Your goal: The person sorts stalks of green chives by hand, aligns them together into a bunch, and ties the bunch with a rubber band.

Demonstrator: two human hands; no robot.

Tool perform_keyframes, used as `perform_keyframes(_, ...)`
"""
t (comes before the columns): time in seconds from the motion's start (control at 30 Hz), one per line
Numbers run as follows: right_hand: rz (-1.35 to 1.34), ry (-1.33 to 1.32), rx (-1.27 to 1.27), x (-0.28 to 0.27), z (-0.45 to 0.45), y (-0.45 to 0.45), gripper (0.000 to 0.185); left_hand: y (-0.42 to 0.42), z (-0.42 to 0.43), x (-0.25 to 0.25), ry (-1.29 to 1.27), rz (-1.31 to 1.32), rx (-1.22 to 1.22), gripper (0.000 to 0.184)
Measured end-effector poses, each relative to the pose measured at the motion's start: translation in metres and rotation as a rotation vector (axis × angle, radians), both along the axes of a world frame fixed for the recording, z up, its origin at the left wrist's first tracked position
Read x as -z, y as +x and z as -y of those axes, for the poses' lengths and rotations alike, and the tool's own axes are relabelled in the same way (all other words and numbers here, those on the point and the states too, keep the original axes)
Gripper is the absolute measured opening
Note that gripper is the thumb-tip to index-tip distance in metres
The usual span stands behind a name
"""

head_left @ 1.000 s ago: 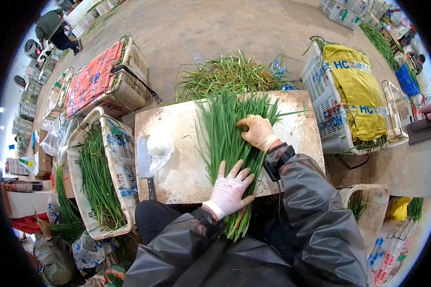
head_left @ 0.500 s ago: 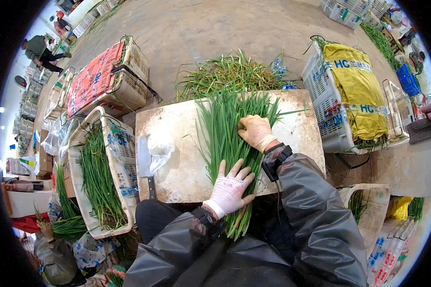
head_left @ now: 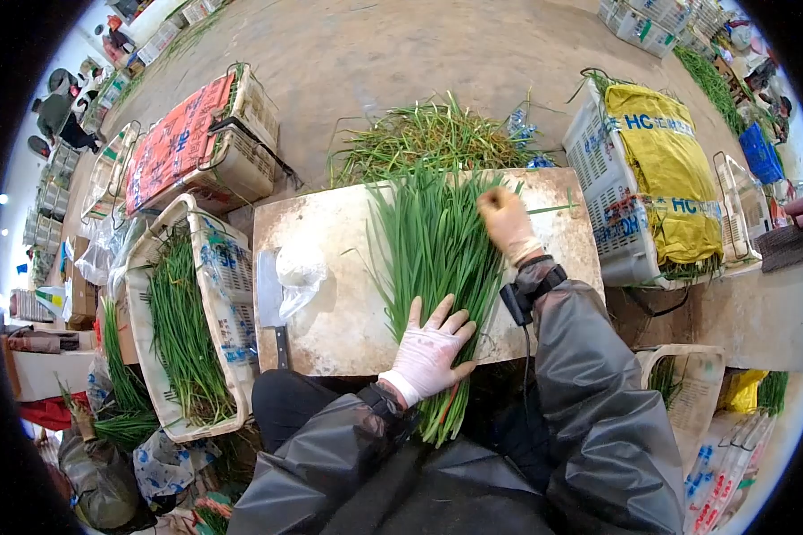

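A thick bunch of garlic chives (head_left: 437, 241) lies lengthwise across a worn white board (head_left: 335, 343), its pale stem ends hanging over the near edge. My left hand (head_left: 430, 349), in a whitish glove, rests flat on the lower stems with its fingers spread. At the bunch's upper right edge, my gloved right hand (head_left: 509, 223) has its fingers curled together against the leaf tips. Whatever is between those fingers is hidden. A cleaver (head_left: 269, 294) with a dark handle lies on the board's left side, beside a crumpled clear plastic bag (head_left: 301, 276).
A white crate of chives (head_left: 187, 330) stands left of the board. Behind it is a crate with a red cover (head_left: 178, 143); a crate with a yellow cover (head_left: 660, 160) stands right. Loose leaves (head_left: 419, 138) are heaped beyond the board. Another person (head_left: 58, 116) is far left.
My right hand has moved right and away from me, from on top of the leaves to their upper right edge. My left hand has stayed in place.
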State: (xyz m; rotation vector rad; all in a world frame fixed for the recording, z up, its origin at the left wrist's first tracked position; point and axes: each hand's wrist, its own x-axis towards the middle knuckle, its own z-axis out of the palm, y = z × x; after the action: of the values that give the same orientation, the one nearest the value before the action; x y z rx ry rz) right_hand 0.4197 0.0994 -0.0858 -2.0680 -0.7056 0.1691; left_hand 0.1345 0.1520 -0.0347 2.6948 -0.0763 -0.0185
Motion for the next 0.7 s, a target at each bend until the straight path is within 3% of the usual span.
perform_keyframes(0.07, 0.158, 0.023, 0.265, -0.005, 0.006, 0.019, 0.021, 0.000, 0.000, 0.000, -0.001, 0.002, -0.001, 0.067)
perform_keyframes(0.13, 0.347, -0.217, 0.313, -0.008, 0.009, 0.020, 0.020, 0.000, 0.000, -0.001, -0.002, -0.001, -0.002, 0.067)
perform_keyframes(0.2, 0.354, -0.262, 0.227, -0.015, 0.009, 0.017, 0.020, 0.000, 0.001, -0.001, 0.000, -0.005, -0.002, 0.067)
perform_keyframes(0.3, 0.078, -0.072, -0.116, -0.024, 0.006, -0.001, 0.020, 0.001, 0.001, -0.001, 0.002, -0.004, -0.001, 0.067)
perform_keyframes(0.4, 0.304, -0.211, -0.302, -0.034, 0.001, -0.022, 0.017, 0.000, 0.001, -0.001, 0.006, -0.006, -0.002, 0.068)
perform_keyframes(0.47, 0.171, -0.230, -0.444, -0.030, -0.005, -0.025, 0.019, 0.000, 0.001, -0.001, 0.006, -0.012, 0.000, 0.068)
perform_keyframes(0.57, 0.270, -0.467, -0.419, -0.030, -0.006, -0.035, 0.027, 0.000, 0.000, -0.001, 0.009, -0.023, 0.002, 0.067)
perform_keyframes(0.7, 0.273, -0.578, -0.434, -0.032, -0.009, -0.041, 0.024, 0.001, 0.001, -0.001, 0.011, -0.028, 0.007, 0.067)
